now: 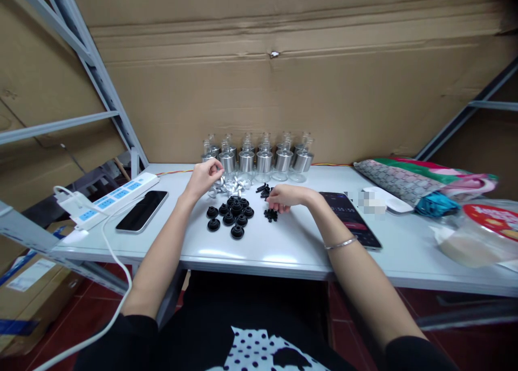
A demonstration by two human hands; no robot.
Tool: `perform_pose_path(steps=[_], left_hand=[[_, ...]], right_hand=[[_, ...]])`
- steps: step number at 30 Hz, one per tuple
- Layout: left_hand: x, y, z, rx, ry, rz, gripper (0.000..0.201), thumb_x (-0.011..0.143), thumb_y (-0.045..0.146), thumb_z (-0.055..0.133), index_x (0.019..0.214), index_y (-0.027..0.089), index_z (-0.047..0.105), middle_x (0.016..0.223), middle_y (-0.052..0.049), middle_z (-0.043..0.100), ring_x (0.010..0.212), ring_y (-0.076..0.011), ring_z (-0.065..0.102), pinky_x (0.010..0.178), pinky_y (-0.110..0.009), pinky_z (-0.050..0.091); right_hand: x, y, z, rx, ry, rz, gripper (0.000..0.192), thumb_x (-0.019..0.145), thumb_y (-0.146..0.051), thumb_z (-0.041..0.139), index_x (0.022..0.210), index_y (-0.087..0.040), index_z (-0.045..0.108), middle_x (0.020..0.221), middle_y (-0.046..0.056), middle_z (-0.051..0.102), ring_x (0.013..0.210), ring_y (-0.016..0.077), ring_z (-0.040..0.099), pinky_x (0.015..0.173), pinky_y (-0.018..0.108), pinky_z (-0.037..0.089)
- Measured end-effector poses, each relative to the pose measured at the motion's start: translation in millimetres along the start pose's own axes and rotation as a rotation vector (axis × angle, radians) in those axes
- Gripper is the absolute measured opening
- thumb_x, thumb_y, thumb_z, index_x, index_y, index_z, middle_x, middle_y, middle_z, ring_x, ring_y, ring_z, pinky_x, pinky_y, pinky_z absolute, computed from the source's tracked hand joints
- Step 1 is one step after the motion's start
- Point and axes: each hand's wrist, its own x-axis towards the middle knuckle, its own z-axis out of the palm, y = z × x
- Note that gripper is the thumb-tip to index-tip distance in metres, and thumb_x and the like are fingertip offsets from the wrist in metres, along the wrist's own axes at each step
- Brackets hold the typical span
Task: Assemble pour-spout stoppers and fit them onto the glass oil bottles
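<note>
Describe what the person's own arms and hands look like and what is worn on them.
Both forearms are bare from the upper arm down. Short black sleeves end above the elbows. The right hand has a thin silver bangle on its wrist. The left hand shows no ring, watch or glove. A black top with white dots shows below.

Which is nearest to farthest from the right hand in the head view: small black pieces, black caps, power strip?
From the right hand:
1. Small black pieces, just under its fingers.
2. Black caps, clustered to its left, mid-table.
3. Power strip, far left table edge, beyond the left hand.
</note>
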Motion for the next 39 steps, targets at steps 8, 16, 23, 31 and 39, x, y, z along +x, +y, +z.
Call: perform_pose_path(steps=[8,16,23,31,39], left_hand=[[-2.6,4.5,10.1,-0.004,0.073,0.099,0.007,0.079,0.024,0.055,0.076,0.017,0.055,0.055,0.006,0.042,0.051,-0.0077,0.039,0.055,-0.02,0.034],[-3.3,3.6,14.2,-0.014,0.093,0.151,0.005,0.079,0.02,0.056,0.077,0.016,0.056,0.054,0.007,0.041,0.049,-0.0065,0.038,0.054,-0.019,0.033],[-1.8,0.5,15.2,-0.034,0.135,0.192,0.004,0.079,0.018,0.058,0.076,0.016,0.056,0.053,0.008,0.04,0.049,-0.0057,0.037,0.052,-0.017,0.031],[-2.4,0.9,14.8,-0.042,0.142,0.21,0.003,0.079,0.017,0.058,0.076,0.016,0.056,0.054,0.008,0.04,0.048,-0.0056,0.037,0.051,-0.017,0.031],[-2.9,7.2,19.9,-0.179,0.164,0.151,0.006,0.079,0.021,0.058,0.077,0.016,0.056,0.053,0.007,0.042,0.048,-0.0055,0.038,0.051,-0.018,0.032]], right_hand=[[4.0,-1.1,4.2,-0.282,-0.005,-0.114,0.019,0.073,-0.033,0.062,0.063,-0.017,0.06,0.053,-0.001,0.056,0.054,0.0122,0.05,0.055,0.024,0.036],[4.6,2.7,0.4,-0.32,-0.046,-0.097,0.032,0.066,-0.048,0.066,0.072,-0.016,0.064,0.064,0.002,0.062,0.06,0.0138,0.053,0.054,0.025,0.035],[0.5,3.7,-4.9,-0.356,-0.094,-0.065,0.047,0.056,-0.056,0.071,0.081,-0.016,0.067,0.074,0.003,0.064,0.069,0.0168,0.055,0.058,0.025,0.037],[-3.1,8.3,-9.3,-0.355,-0.064,-0.057,0.048,0.05,-0.044,0.077,0.089,-0.017,0.066,0.081,0.002,0.064,0.073,0.0174,0.057,0.061,0.026,0.04],[-7.7,8.3,-12.7,-0.2,0.05,-0.138,0.037,0.055,-0.04,0.076,0.079,-0.017,0.061,0.076,0.003,0.064,0.066,0.016,0.056,0.059,0.028,0.041]])
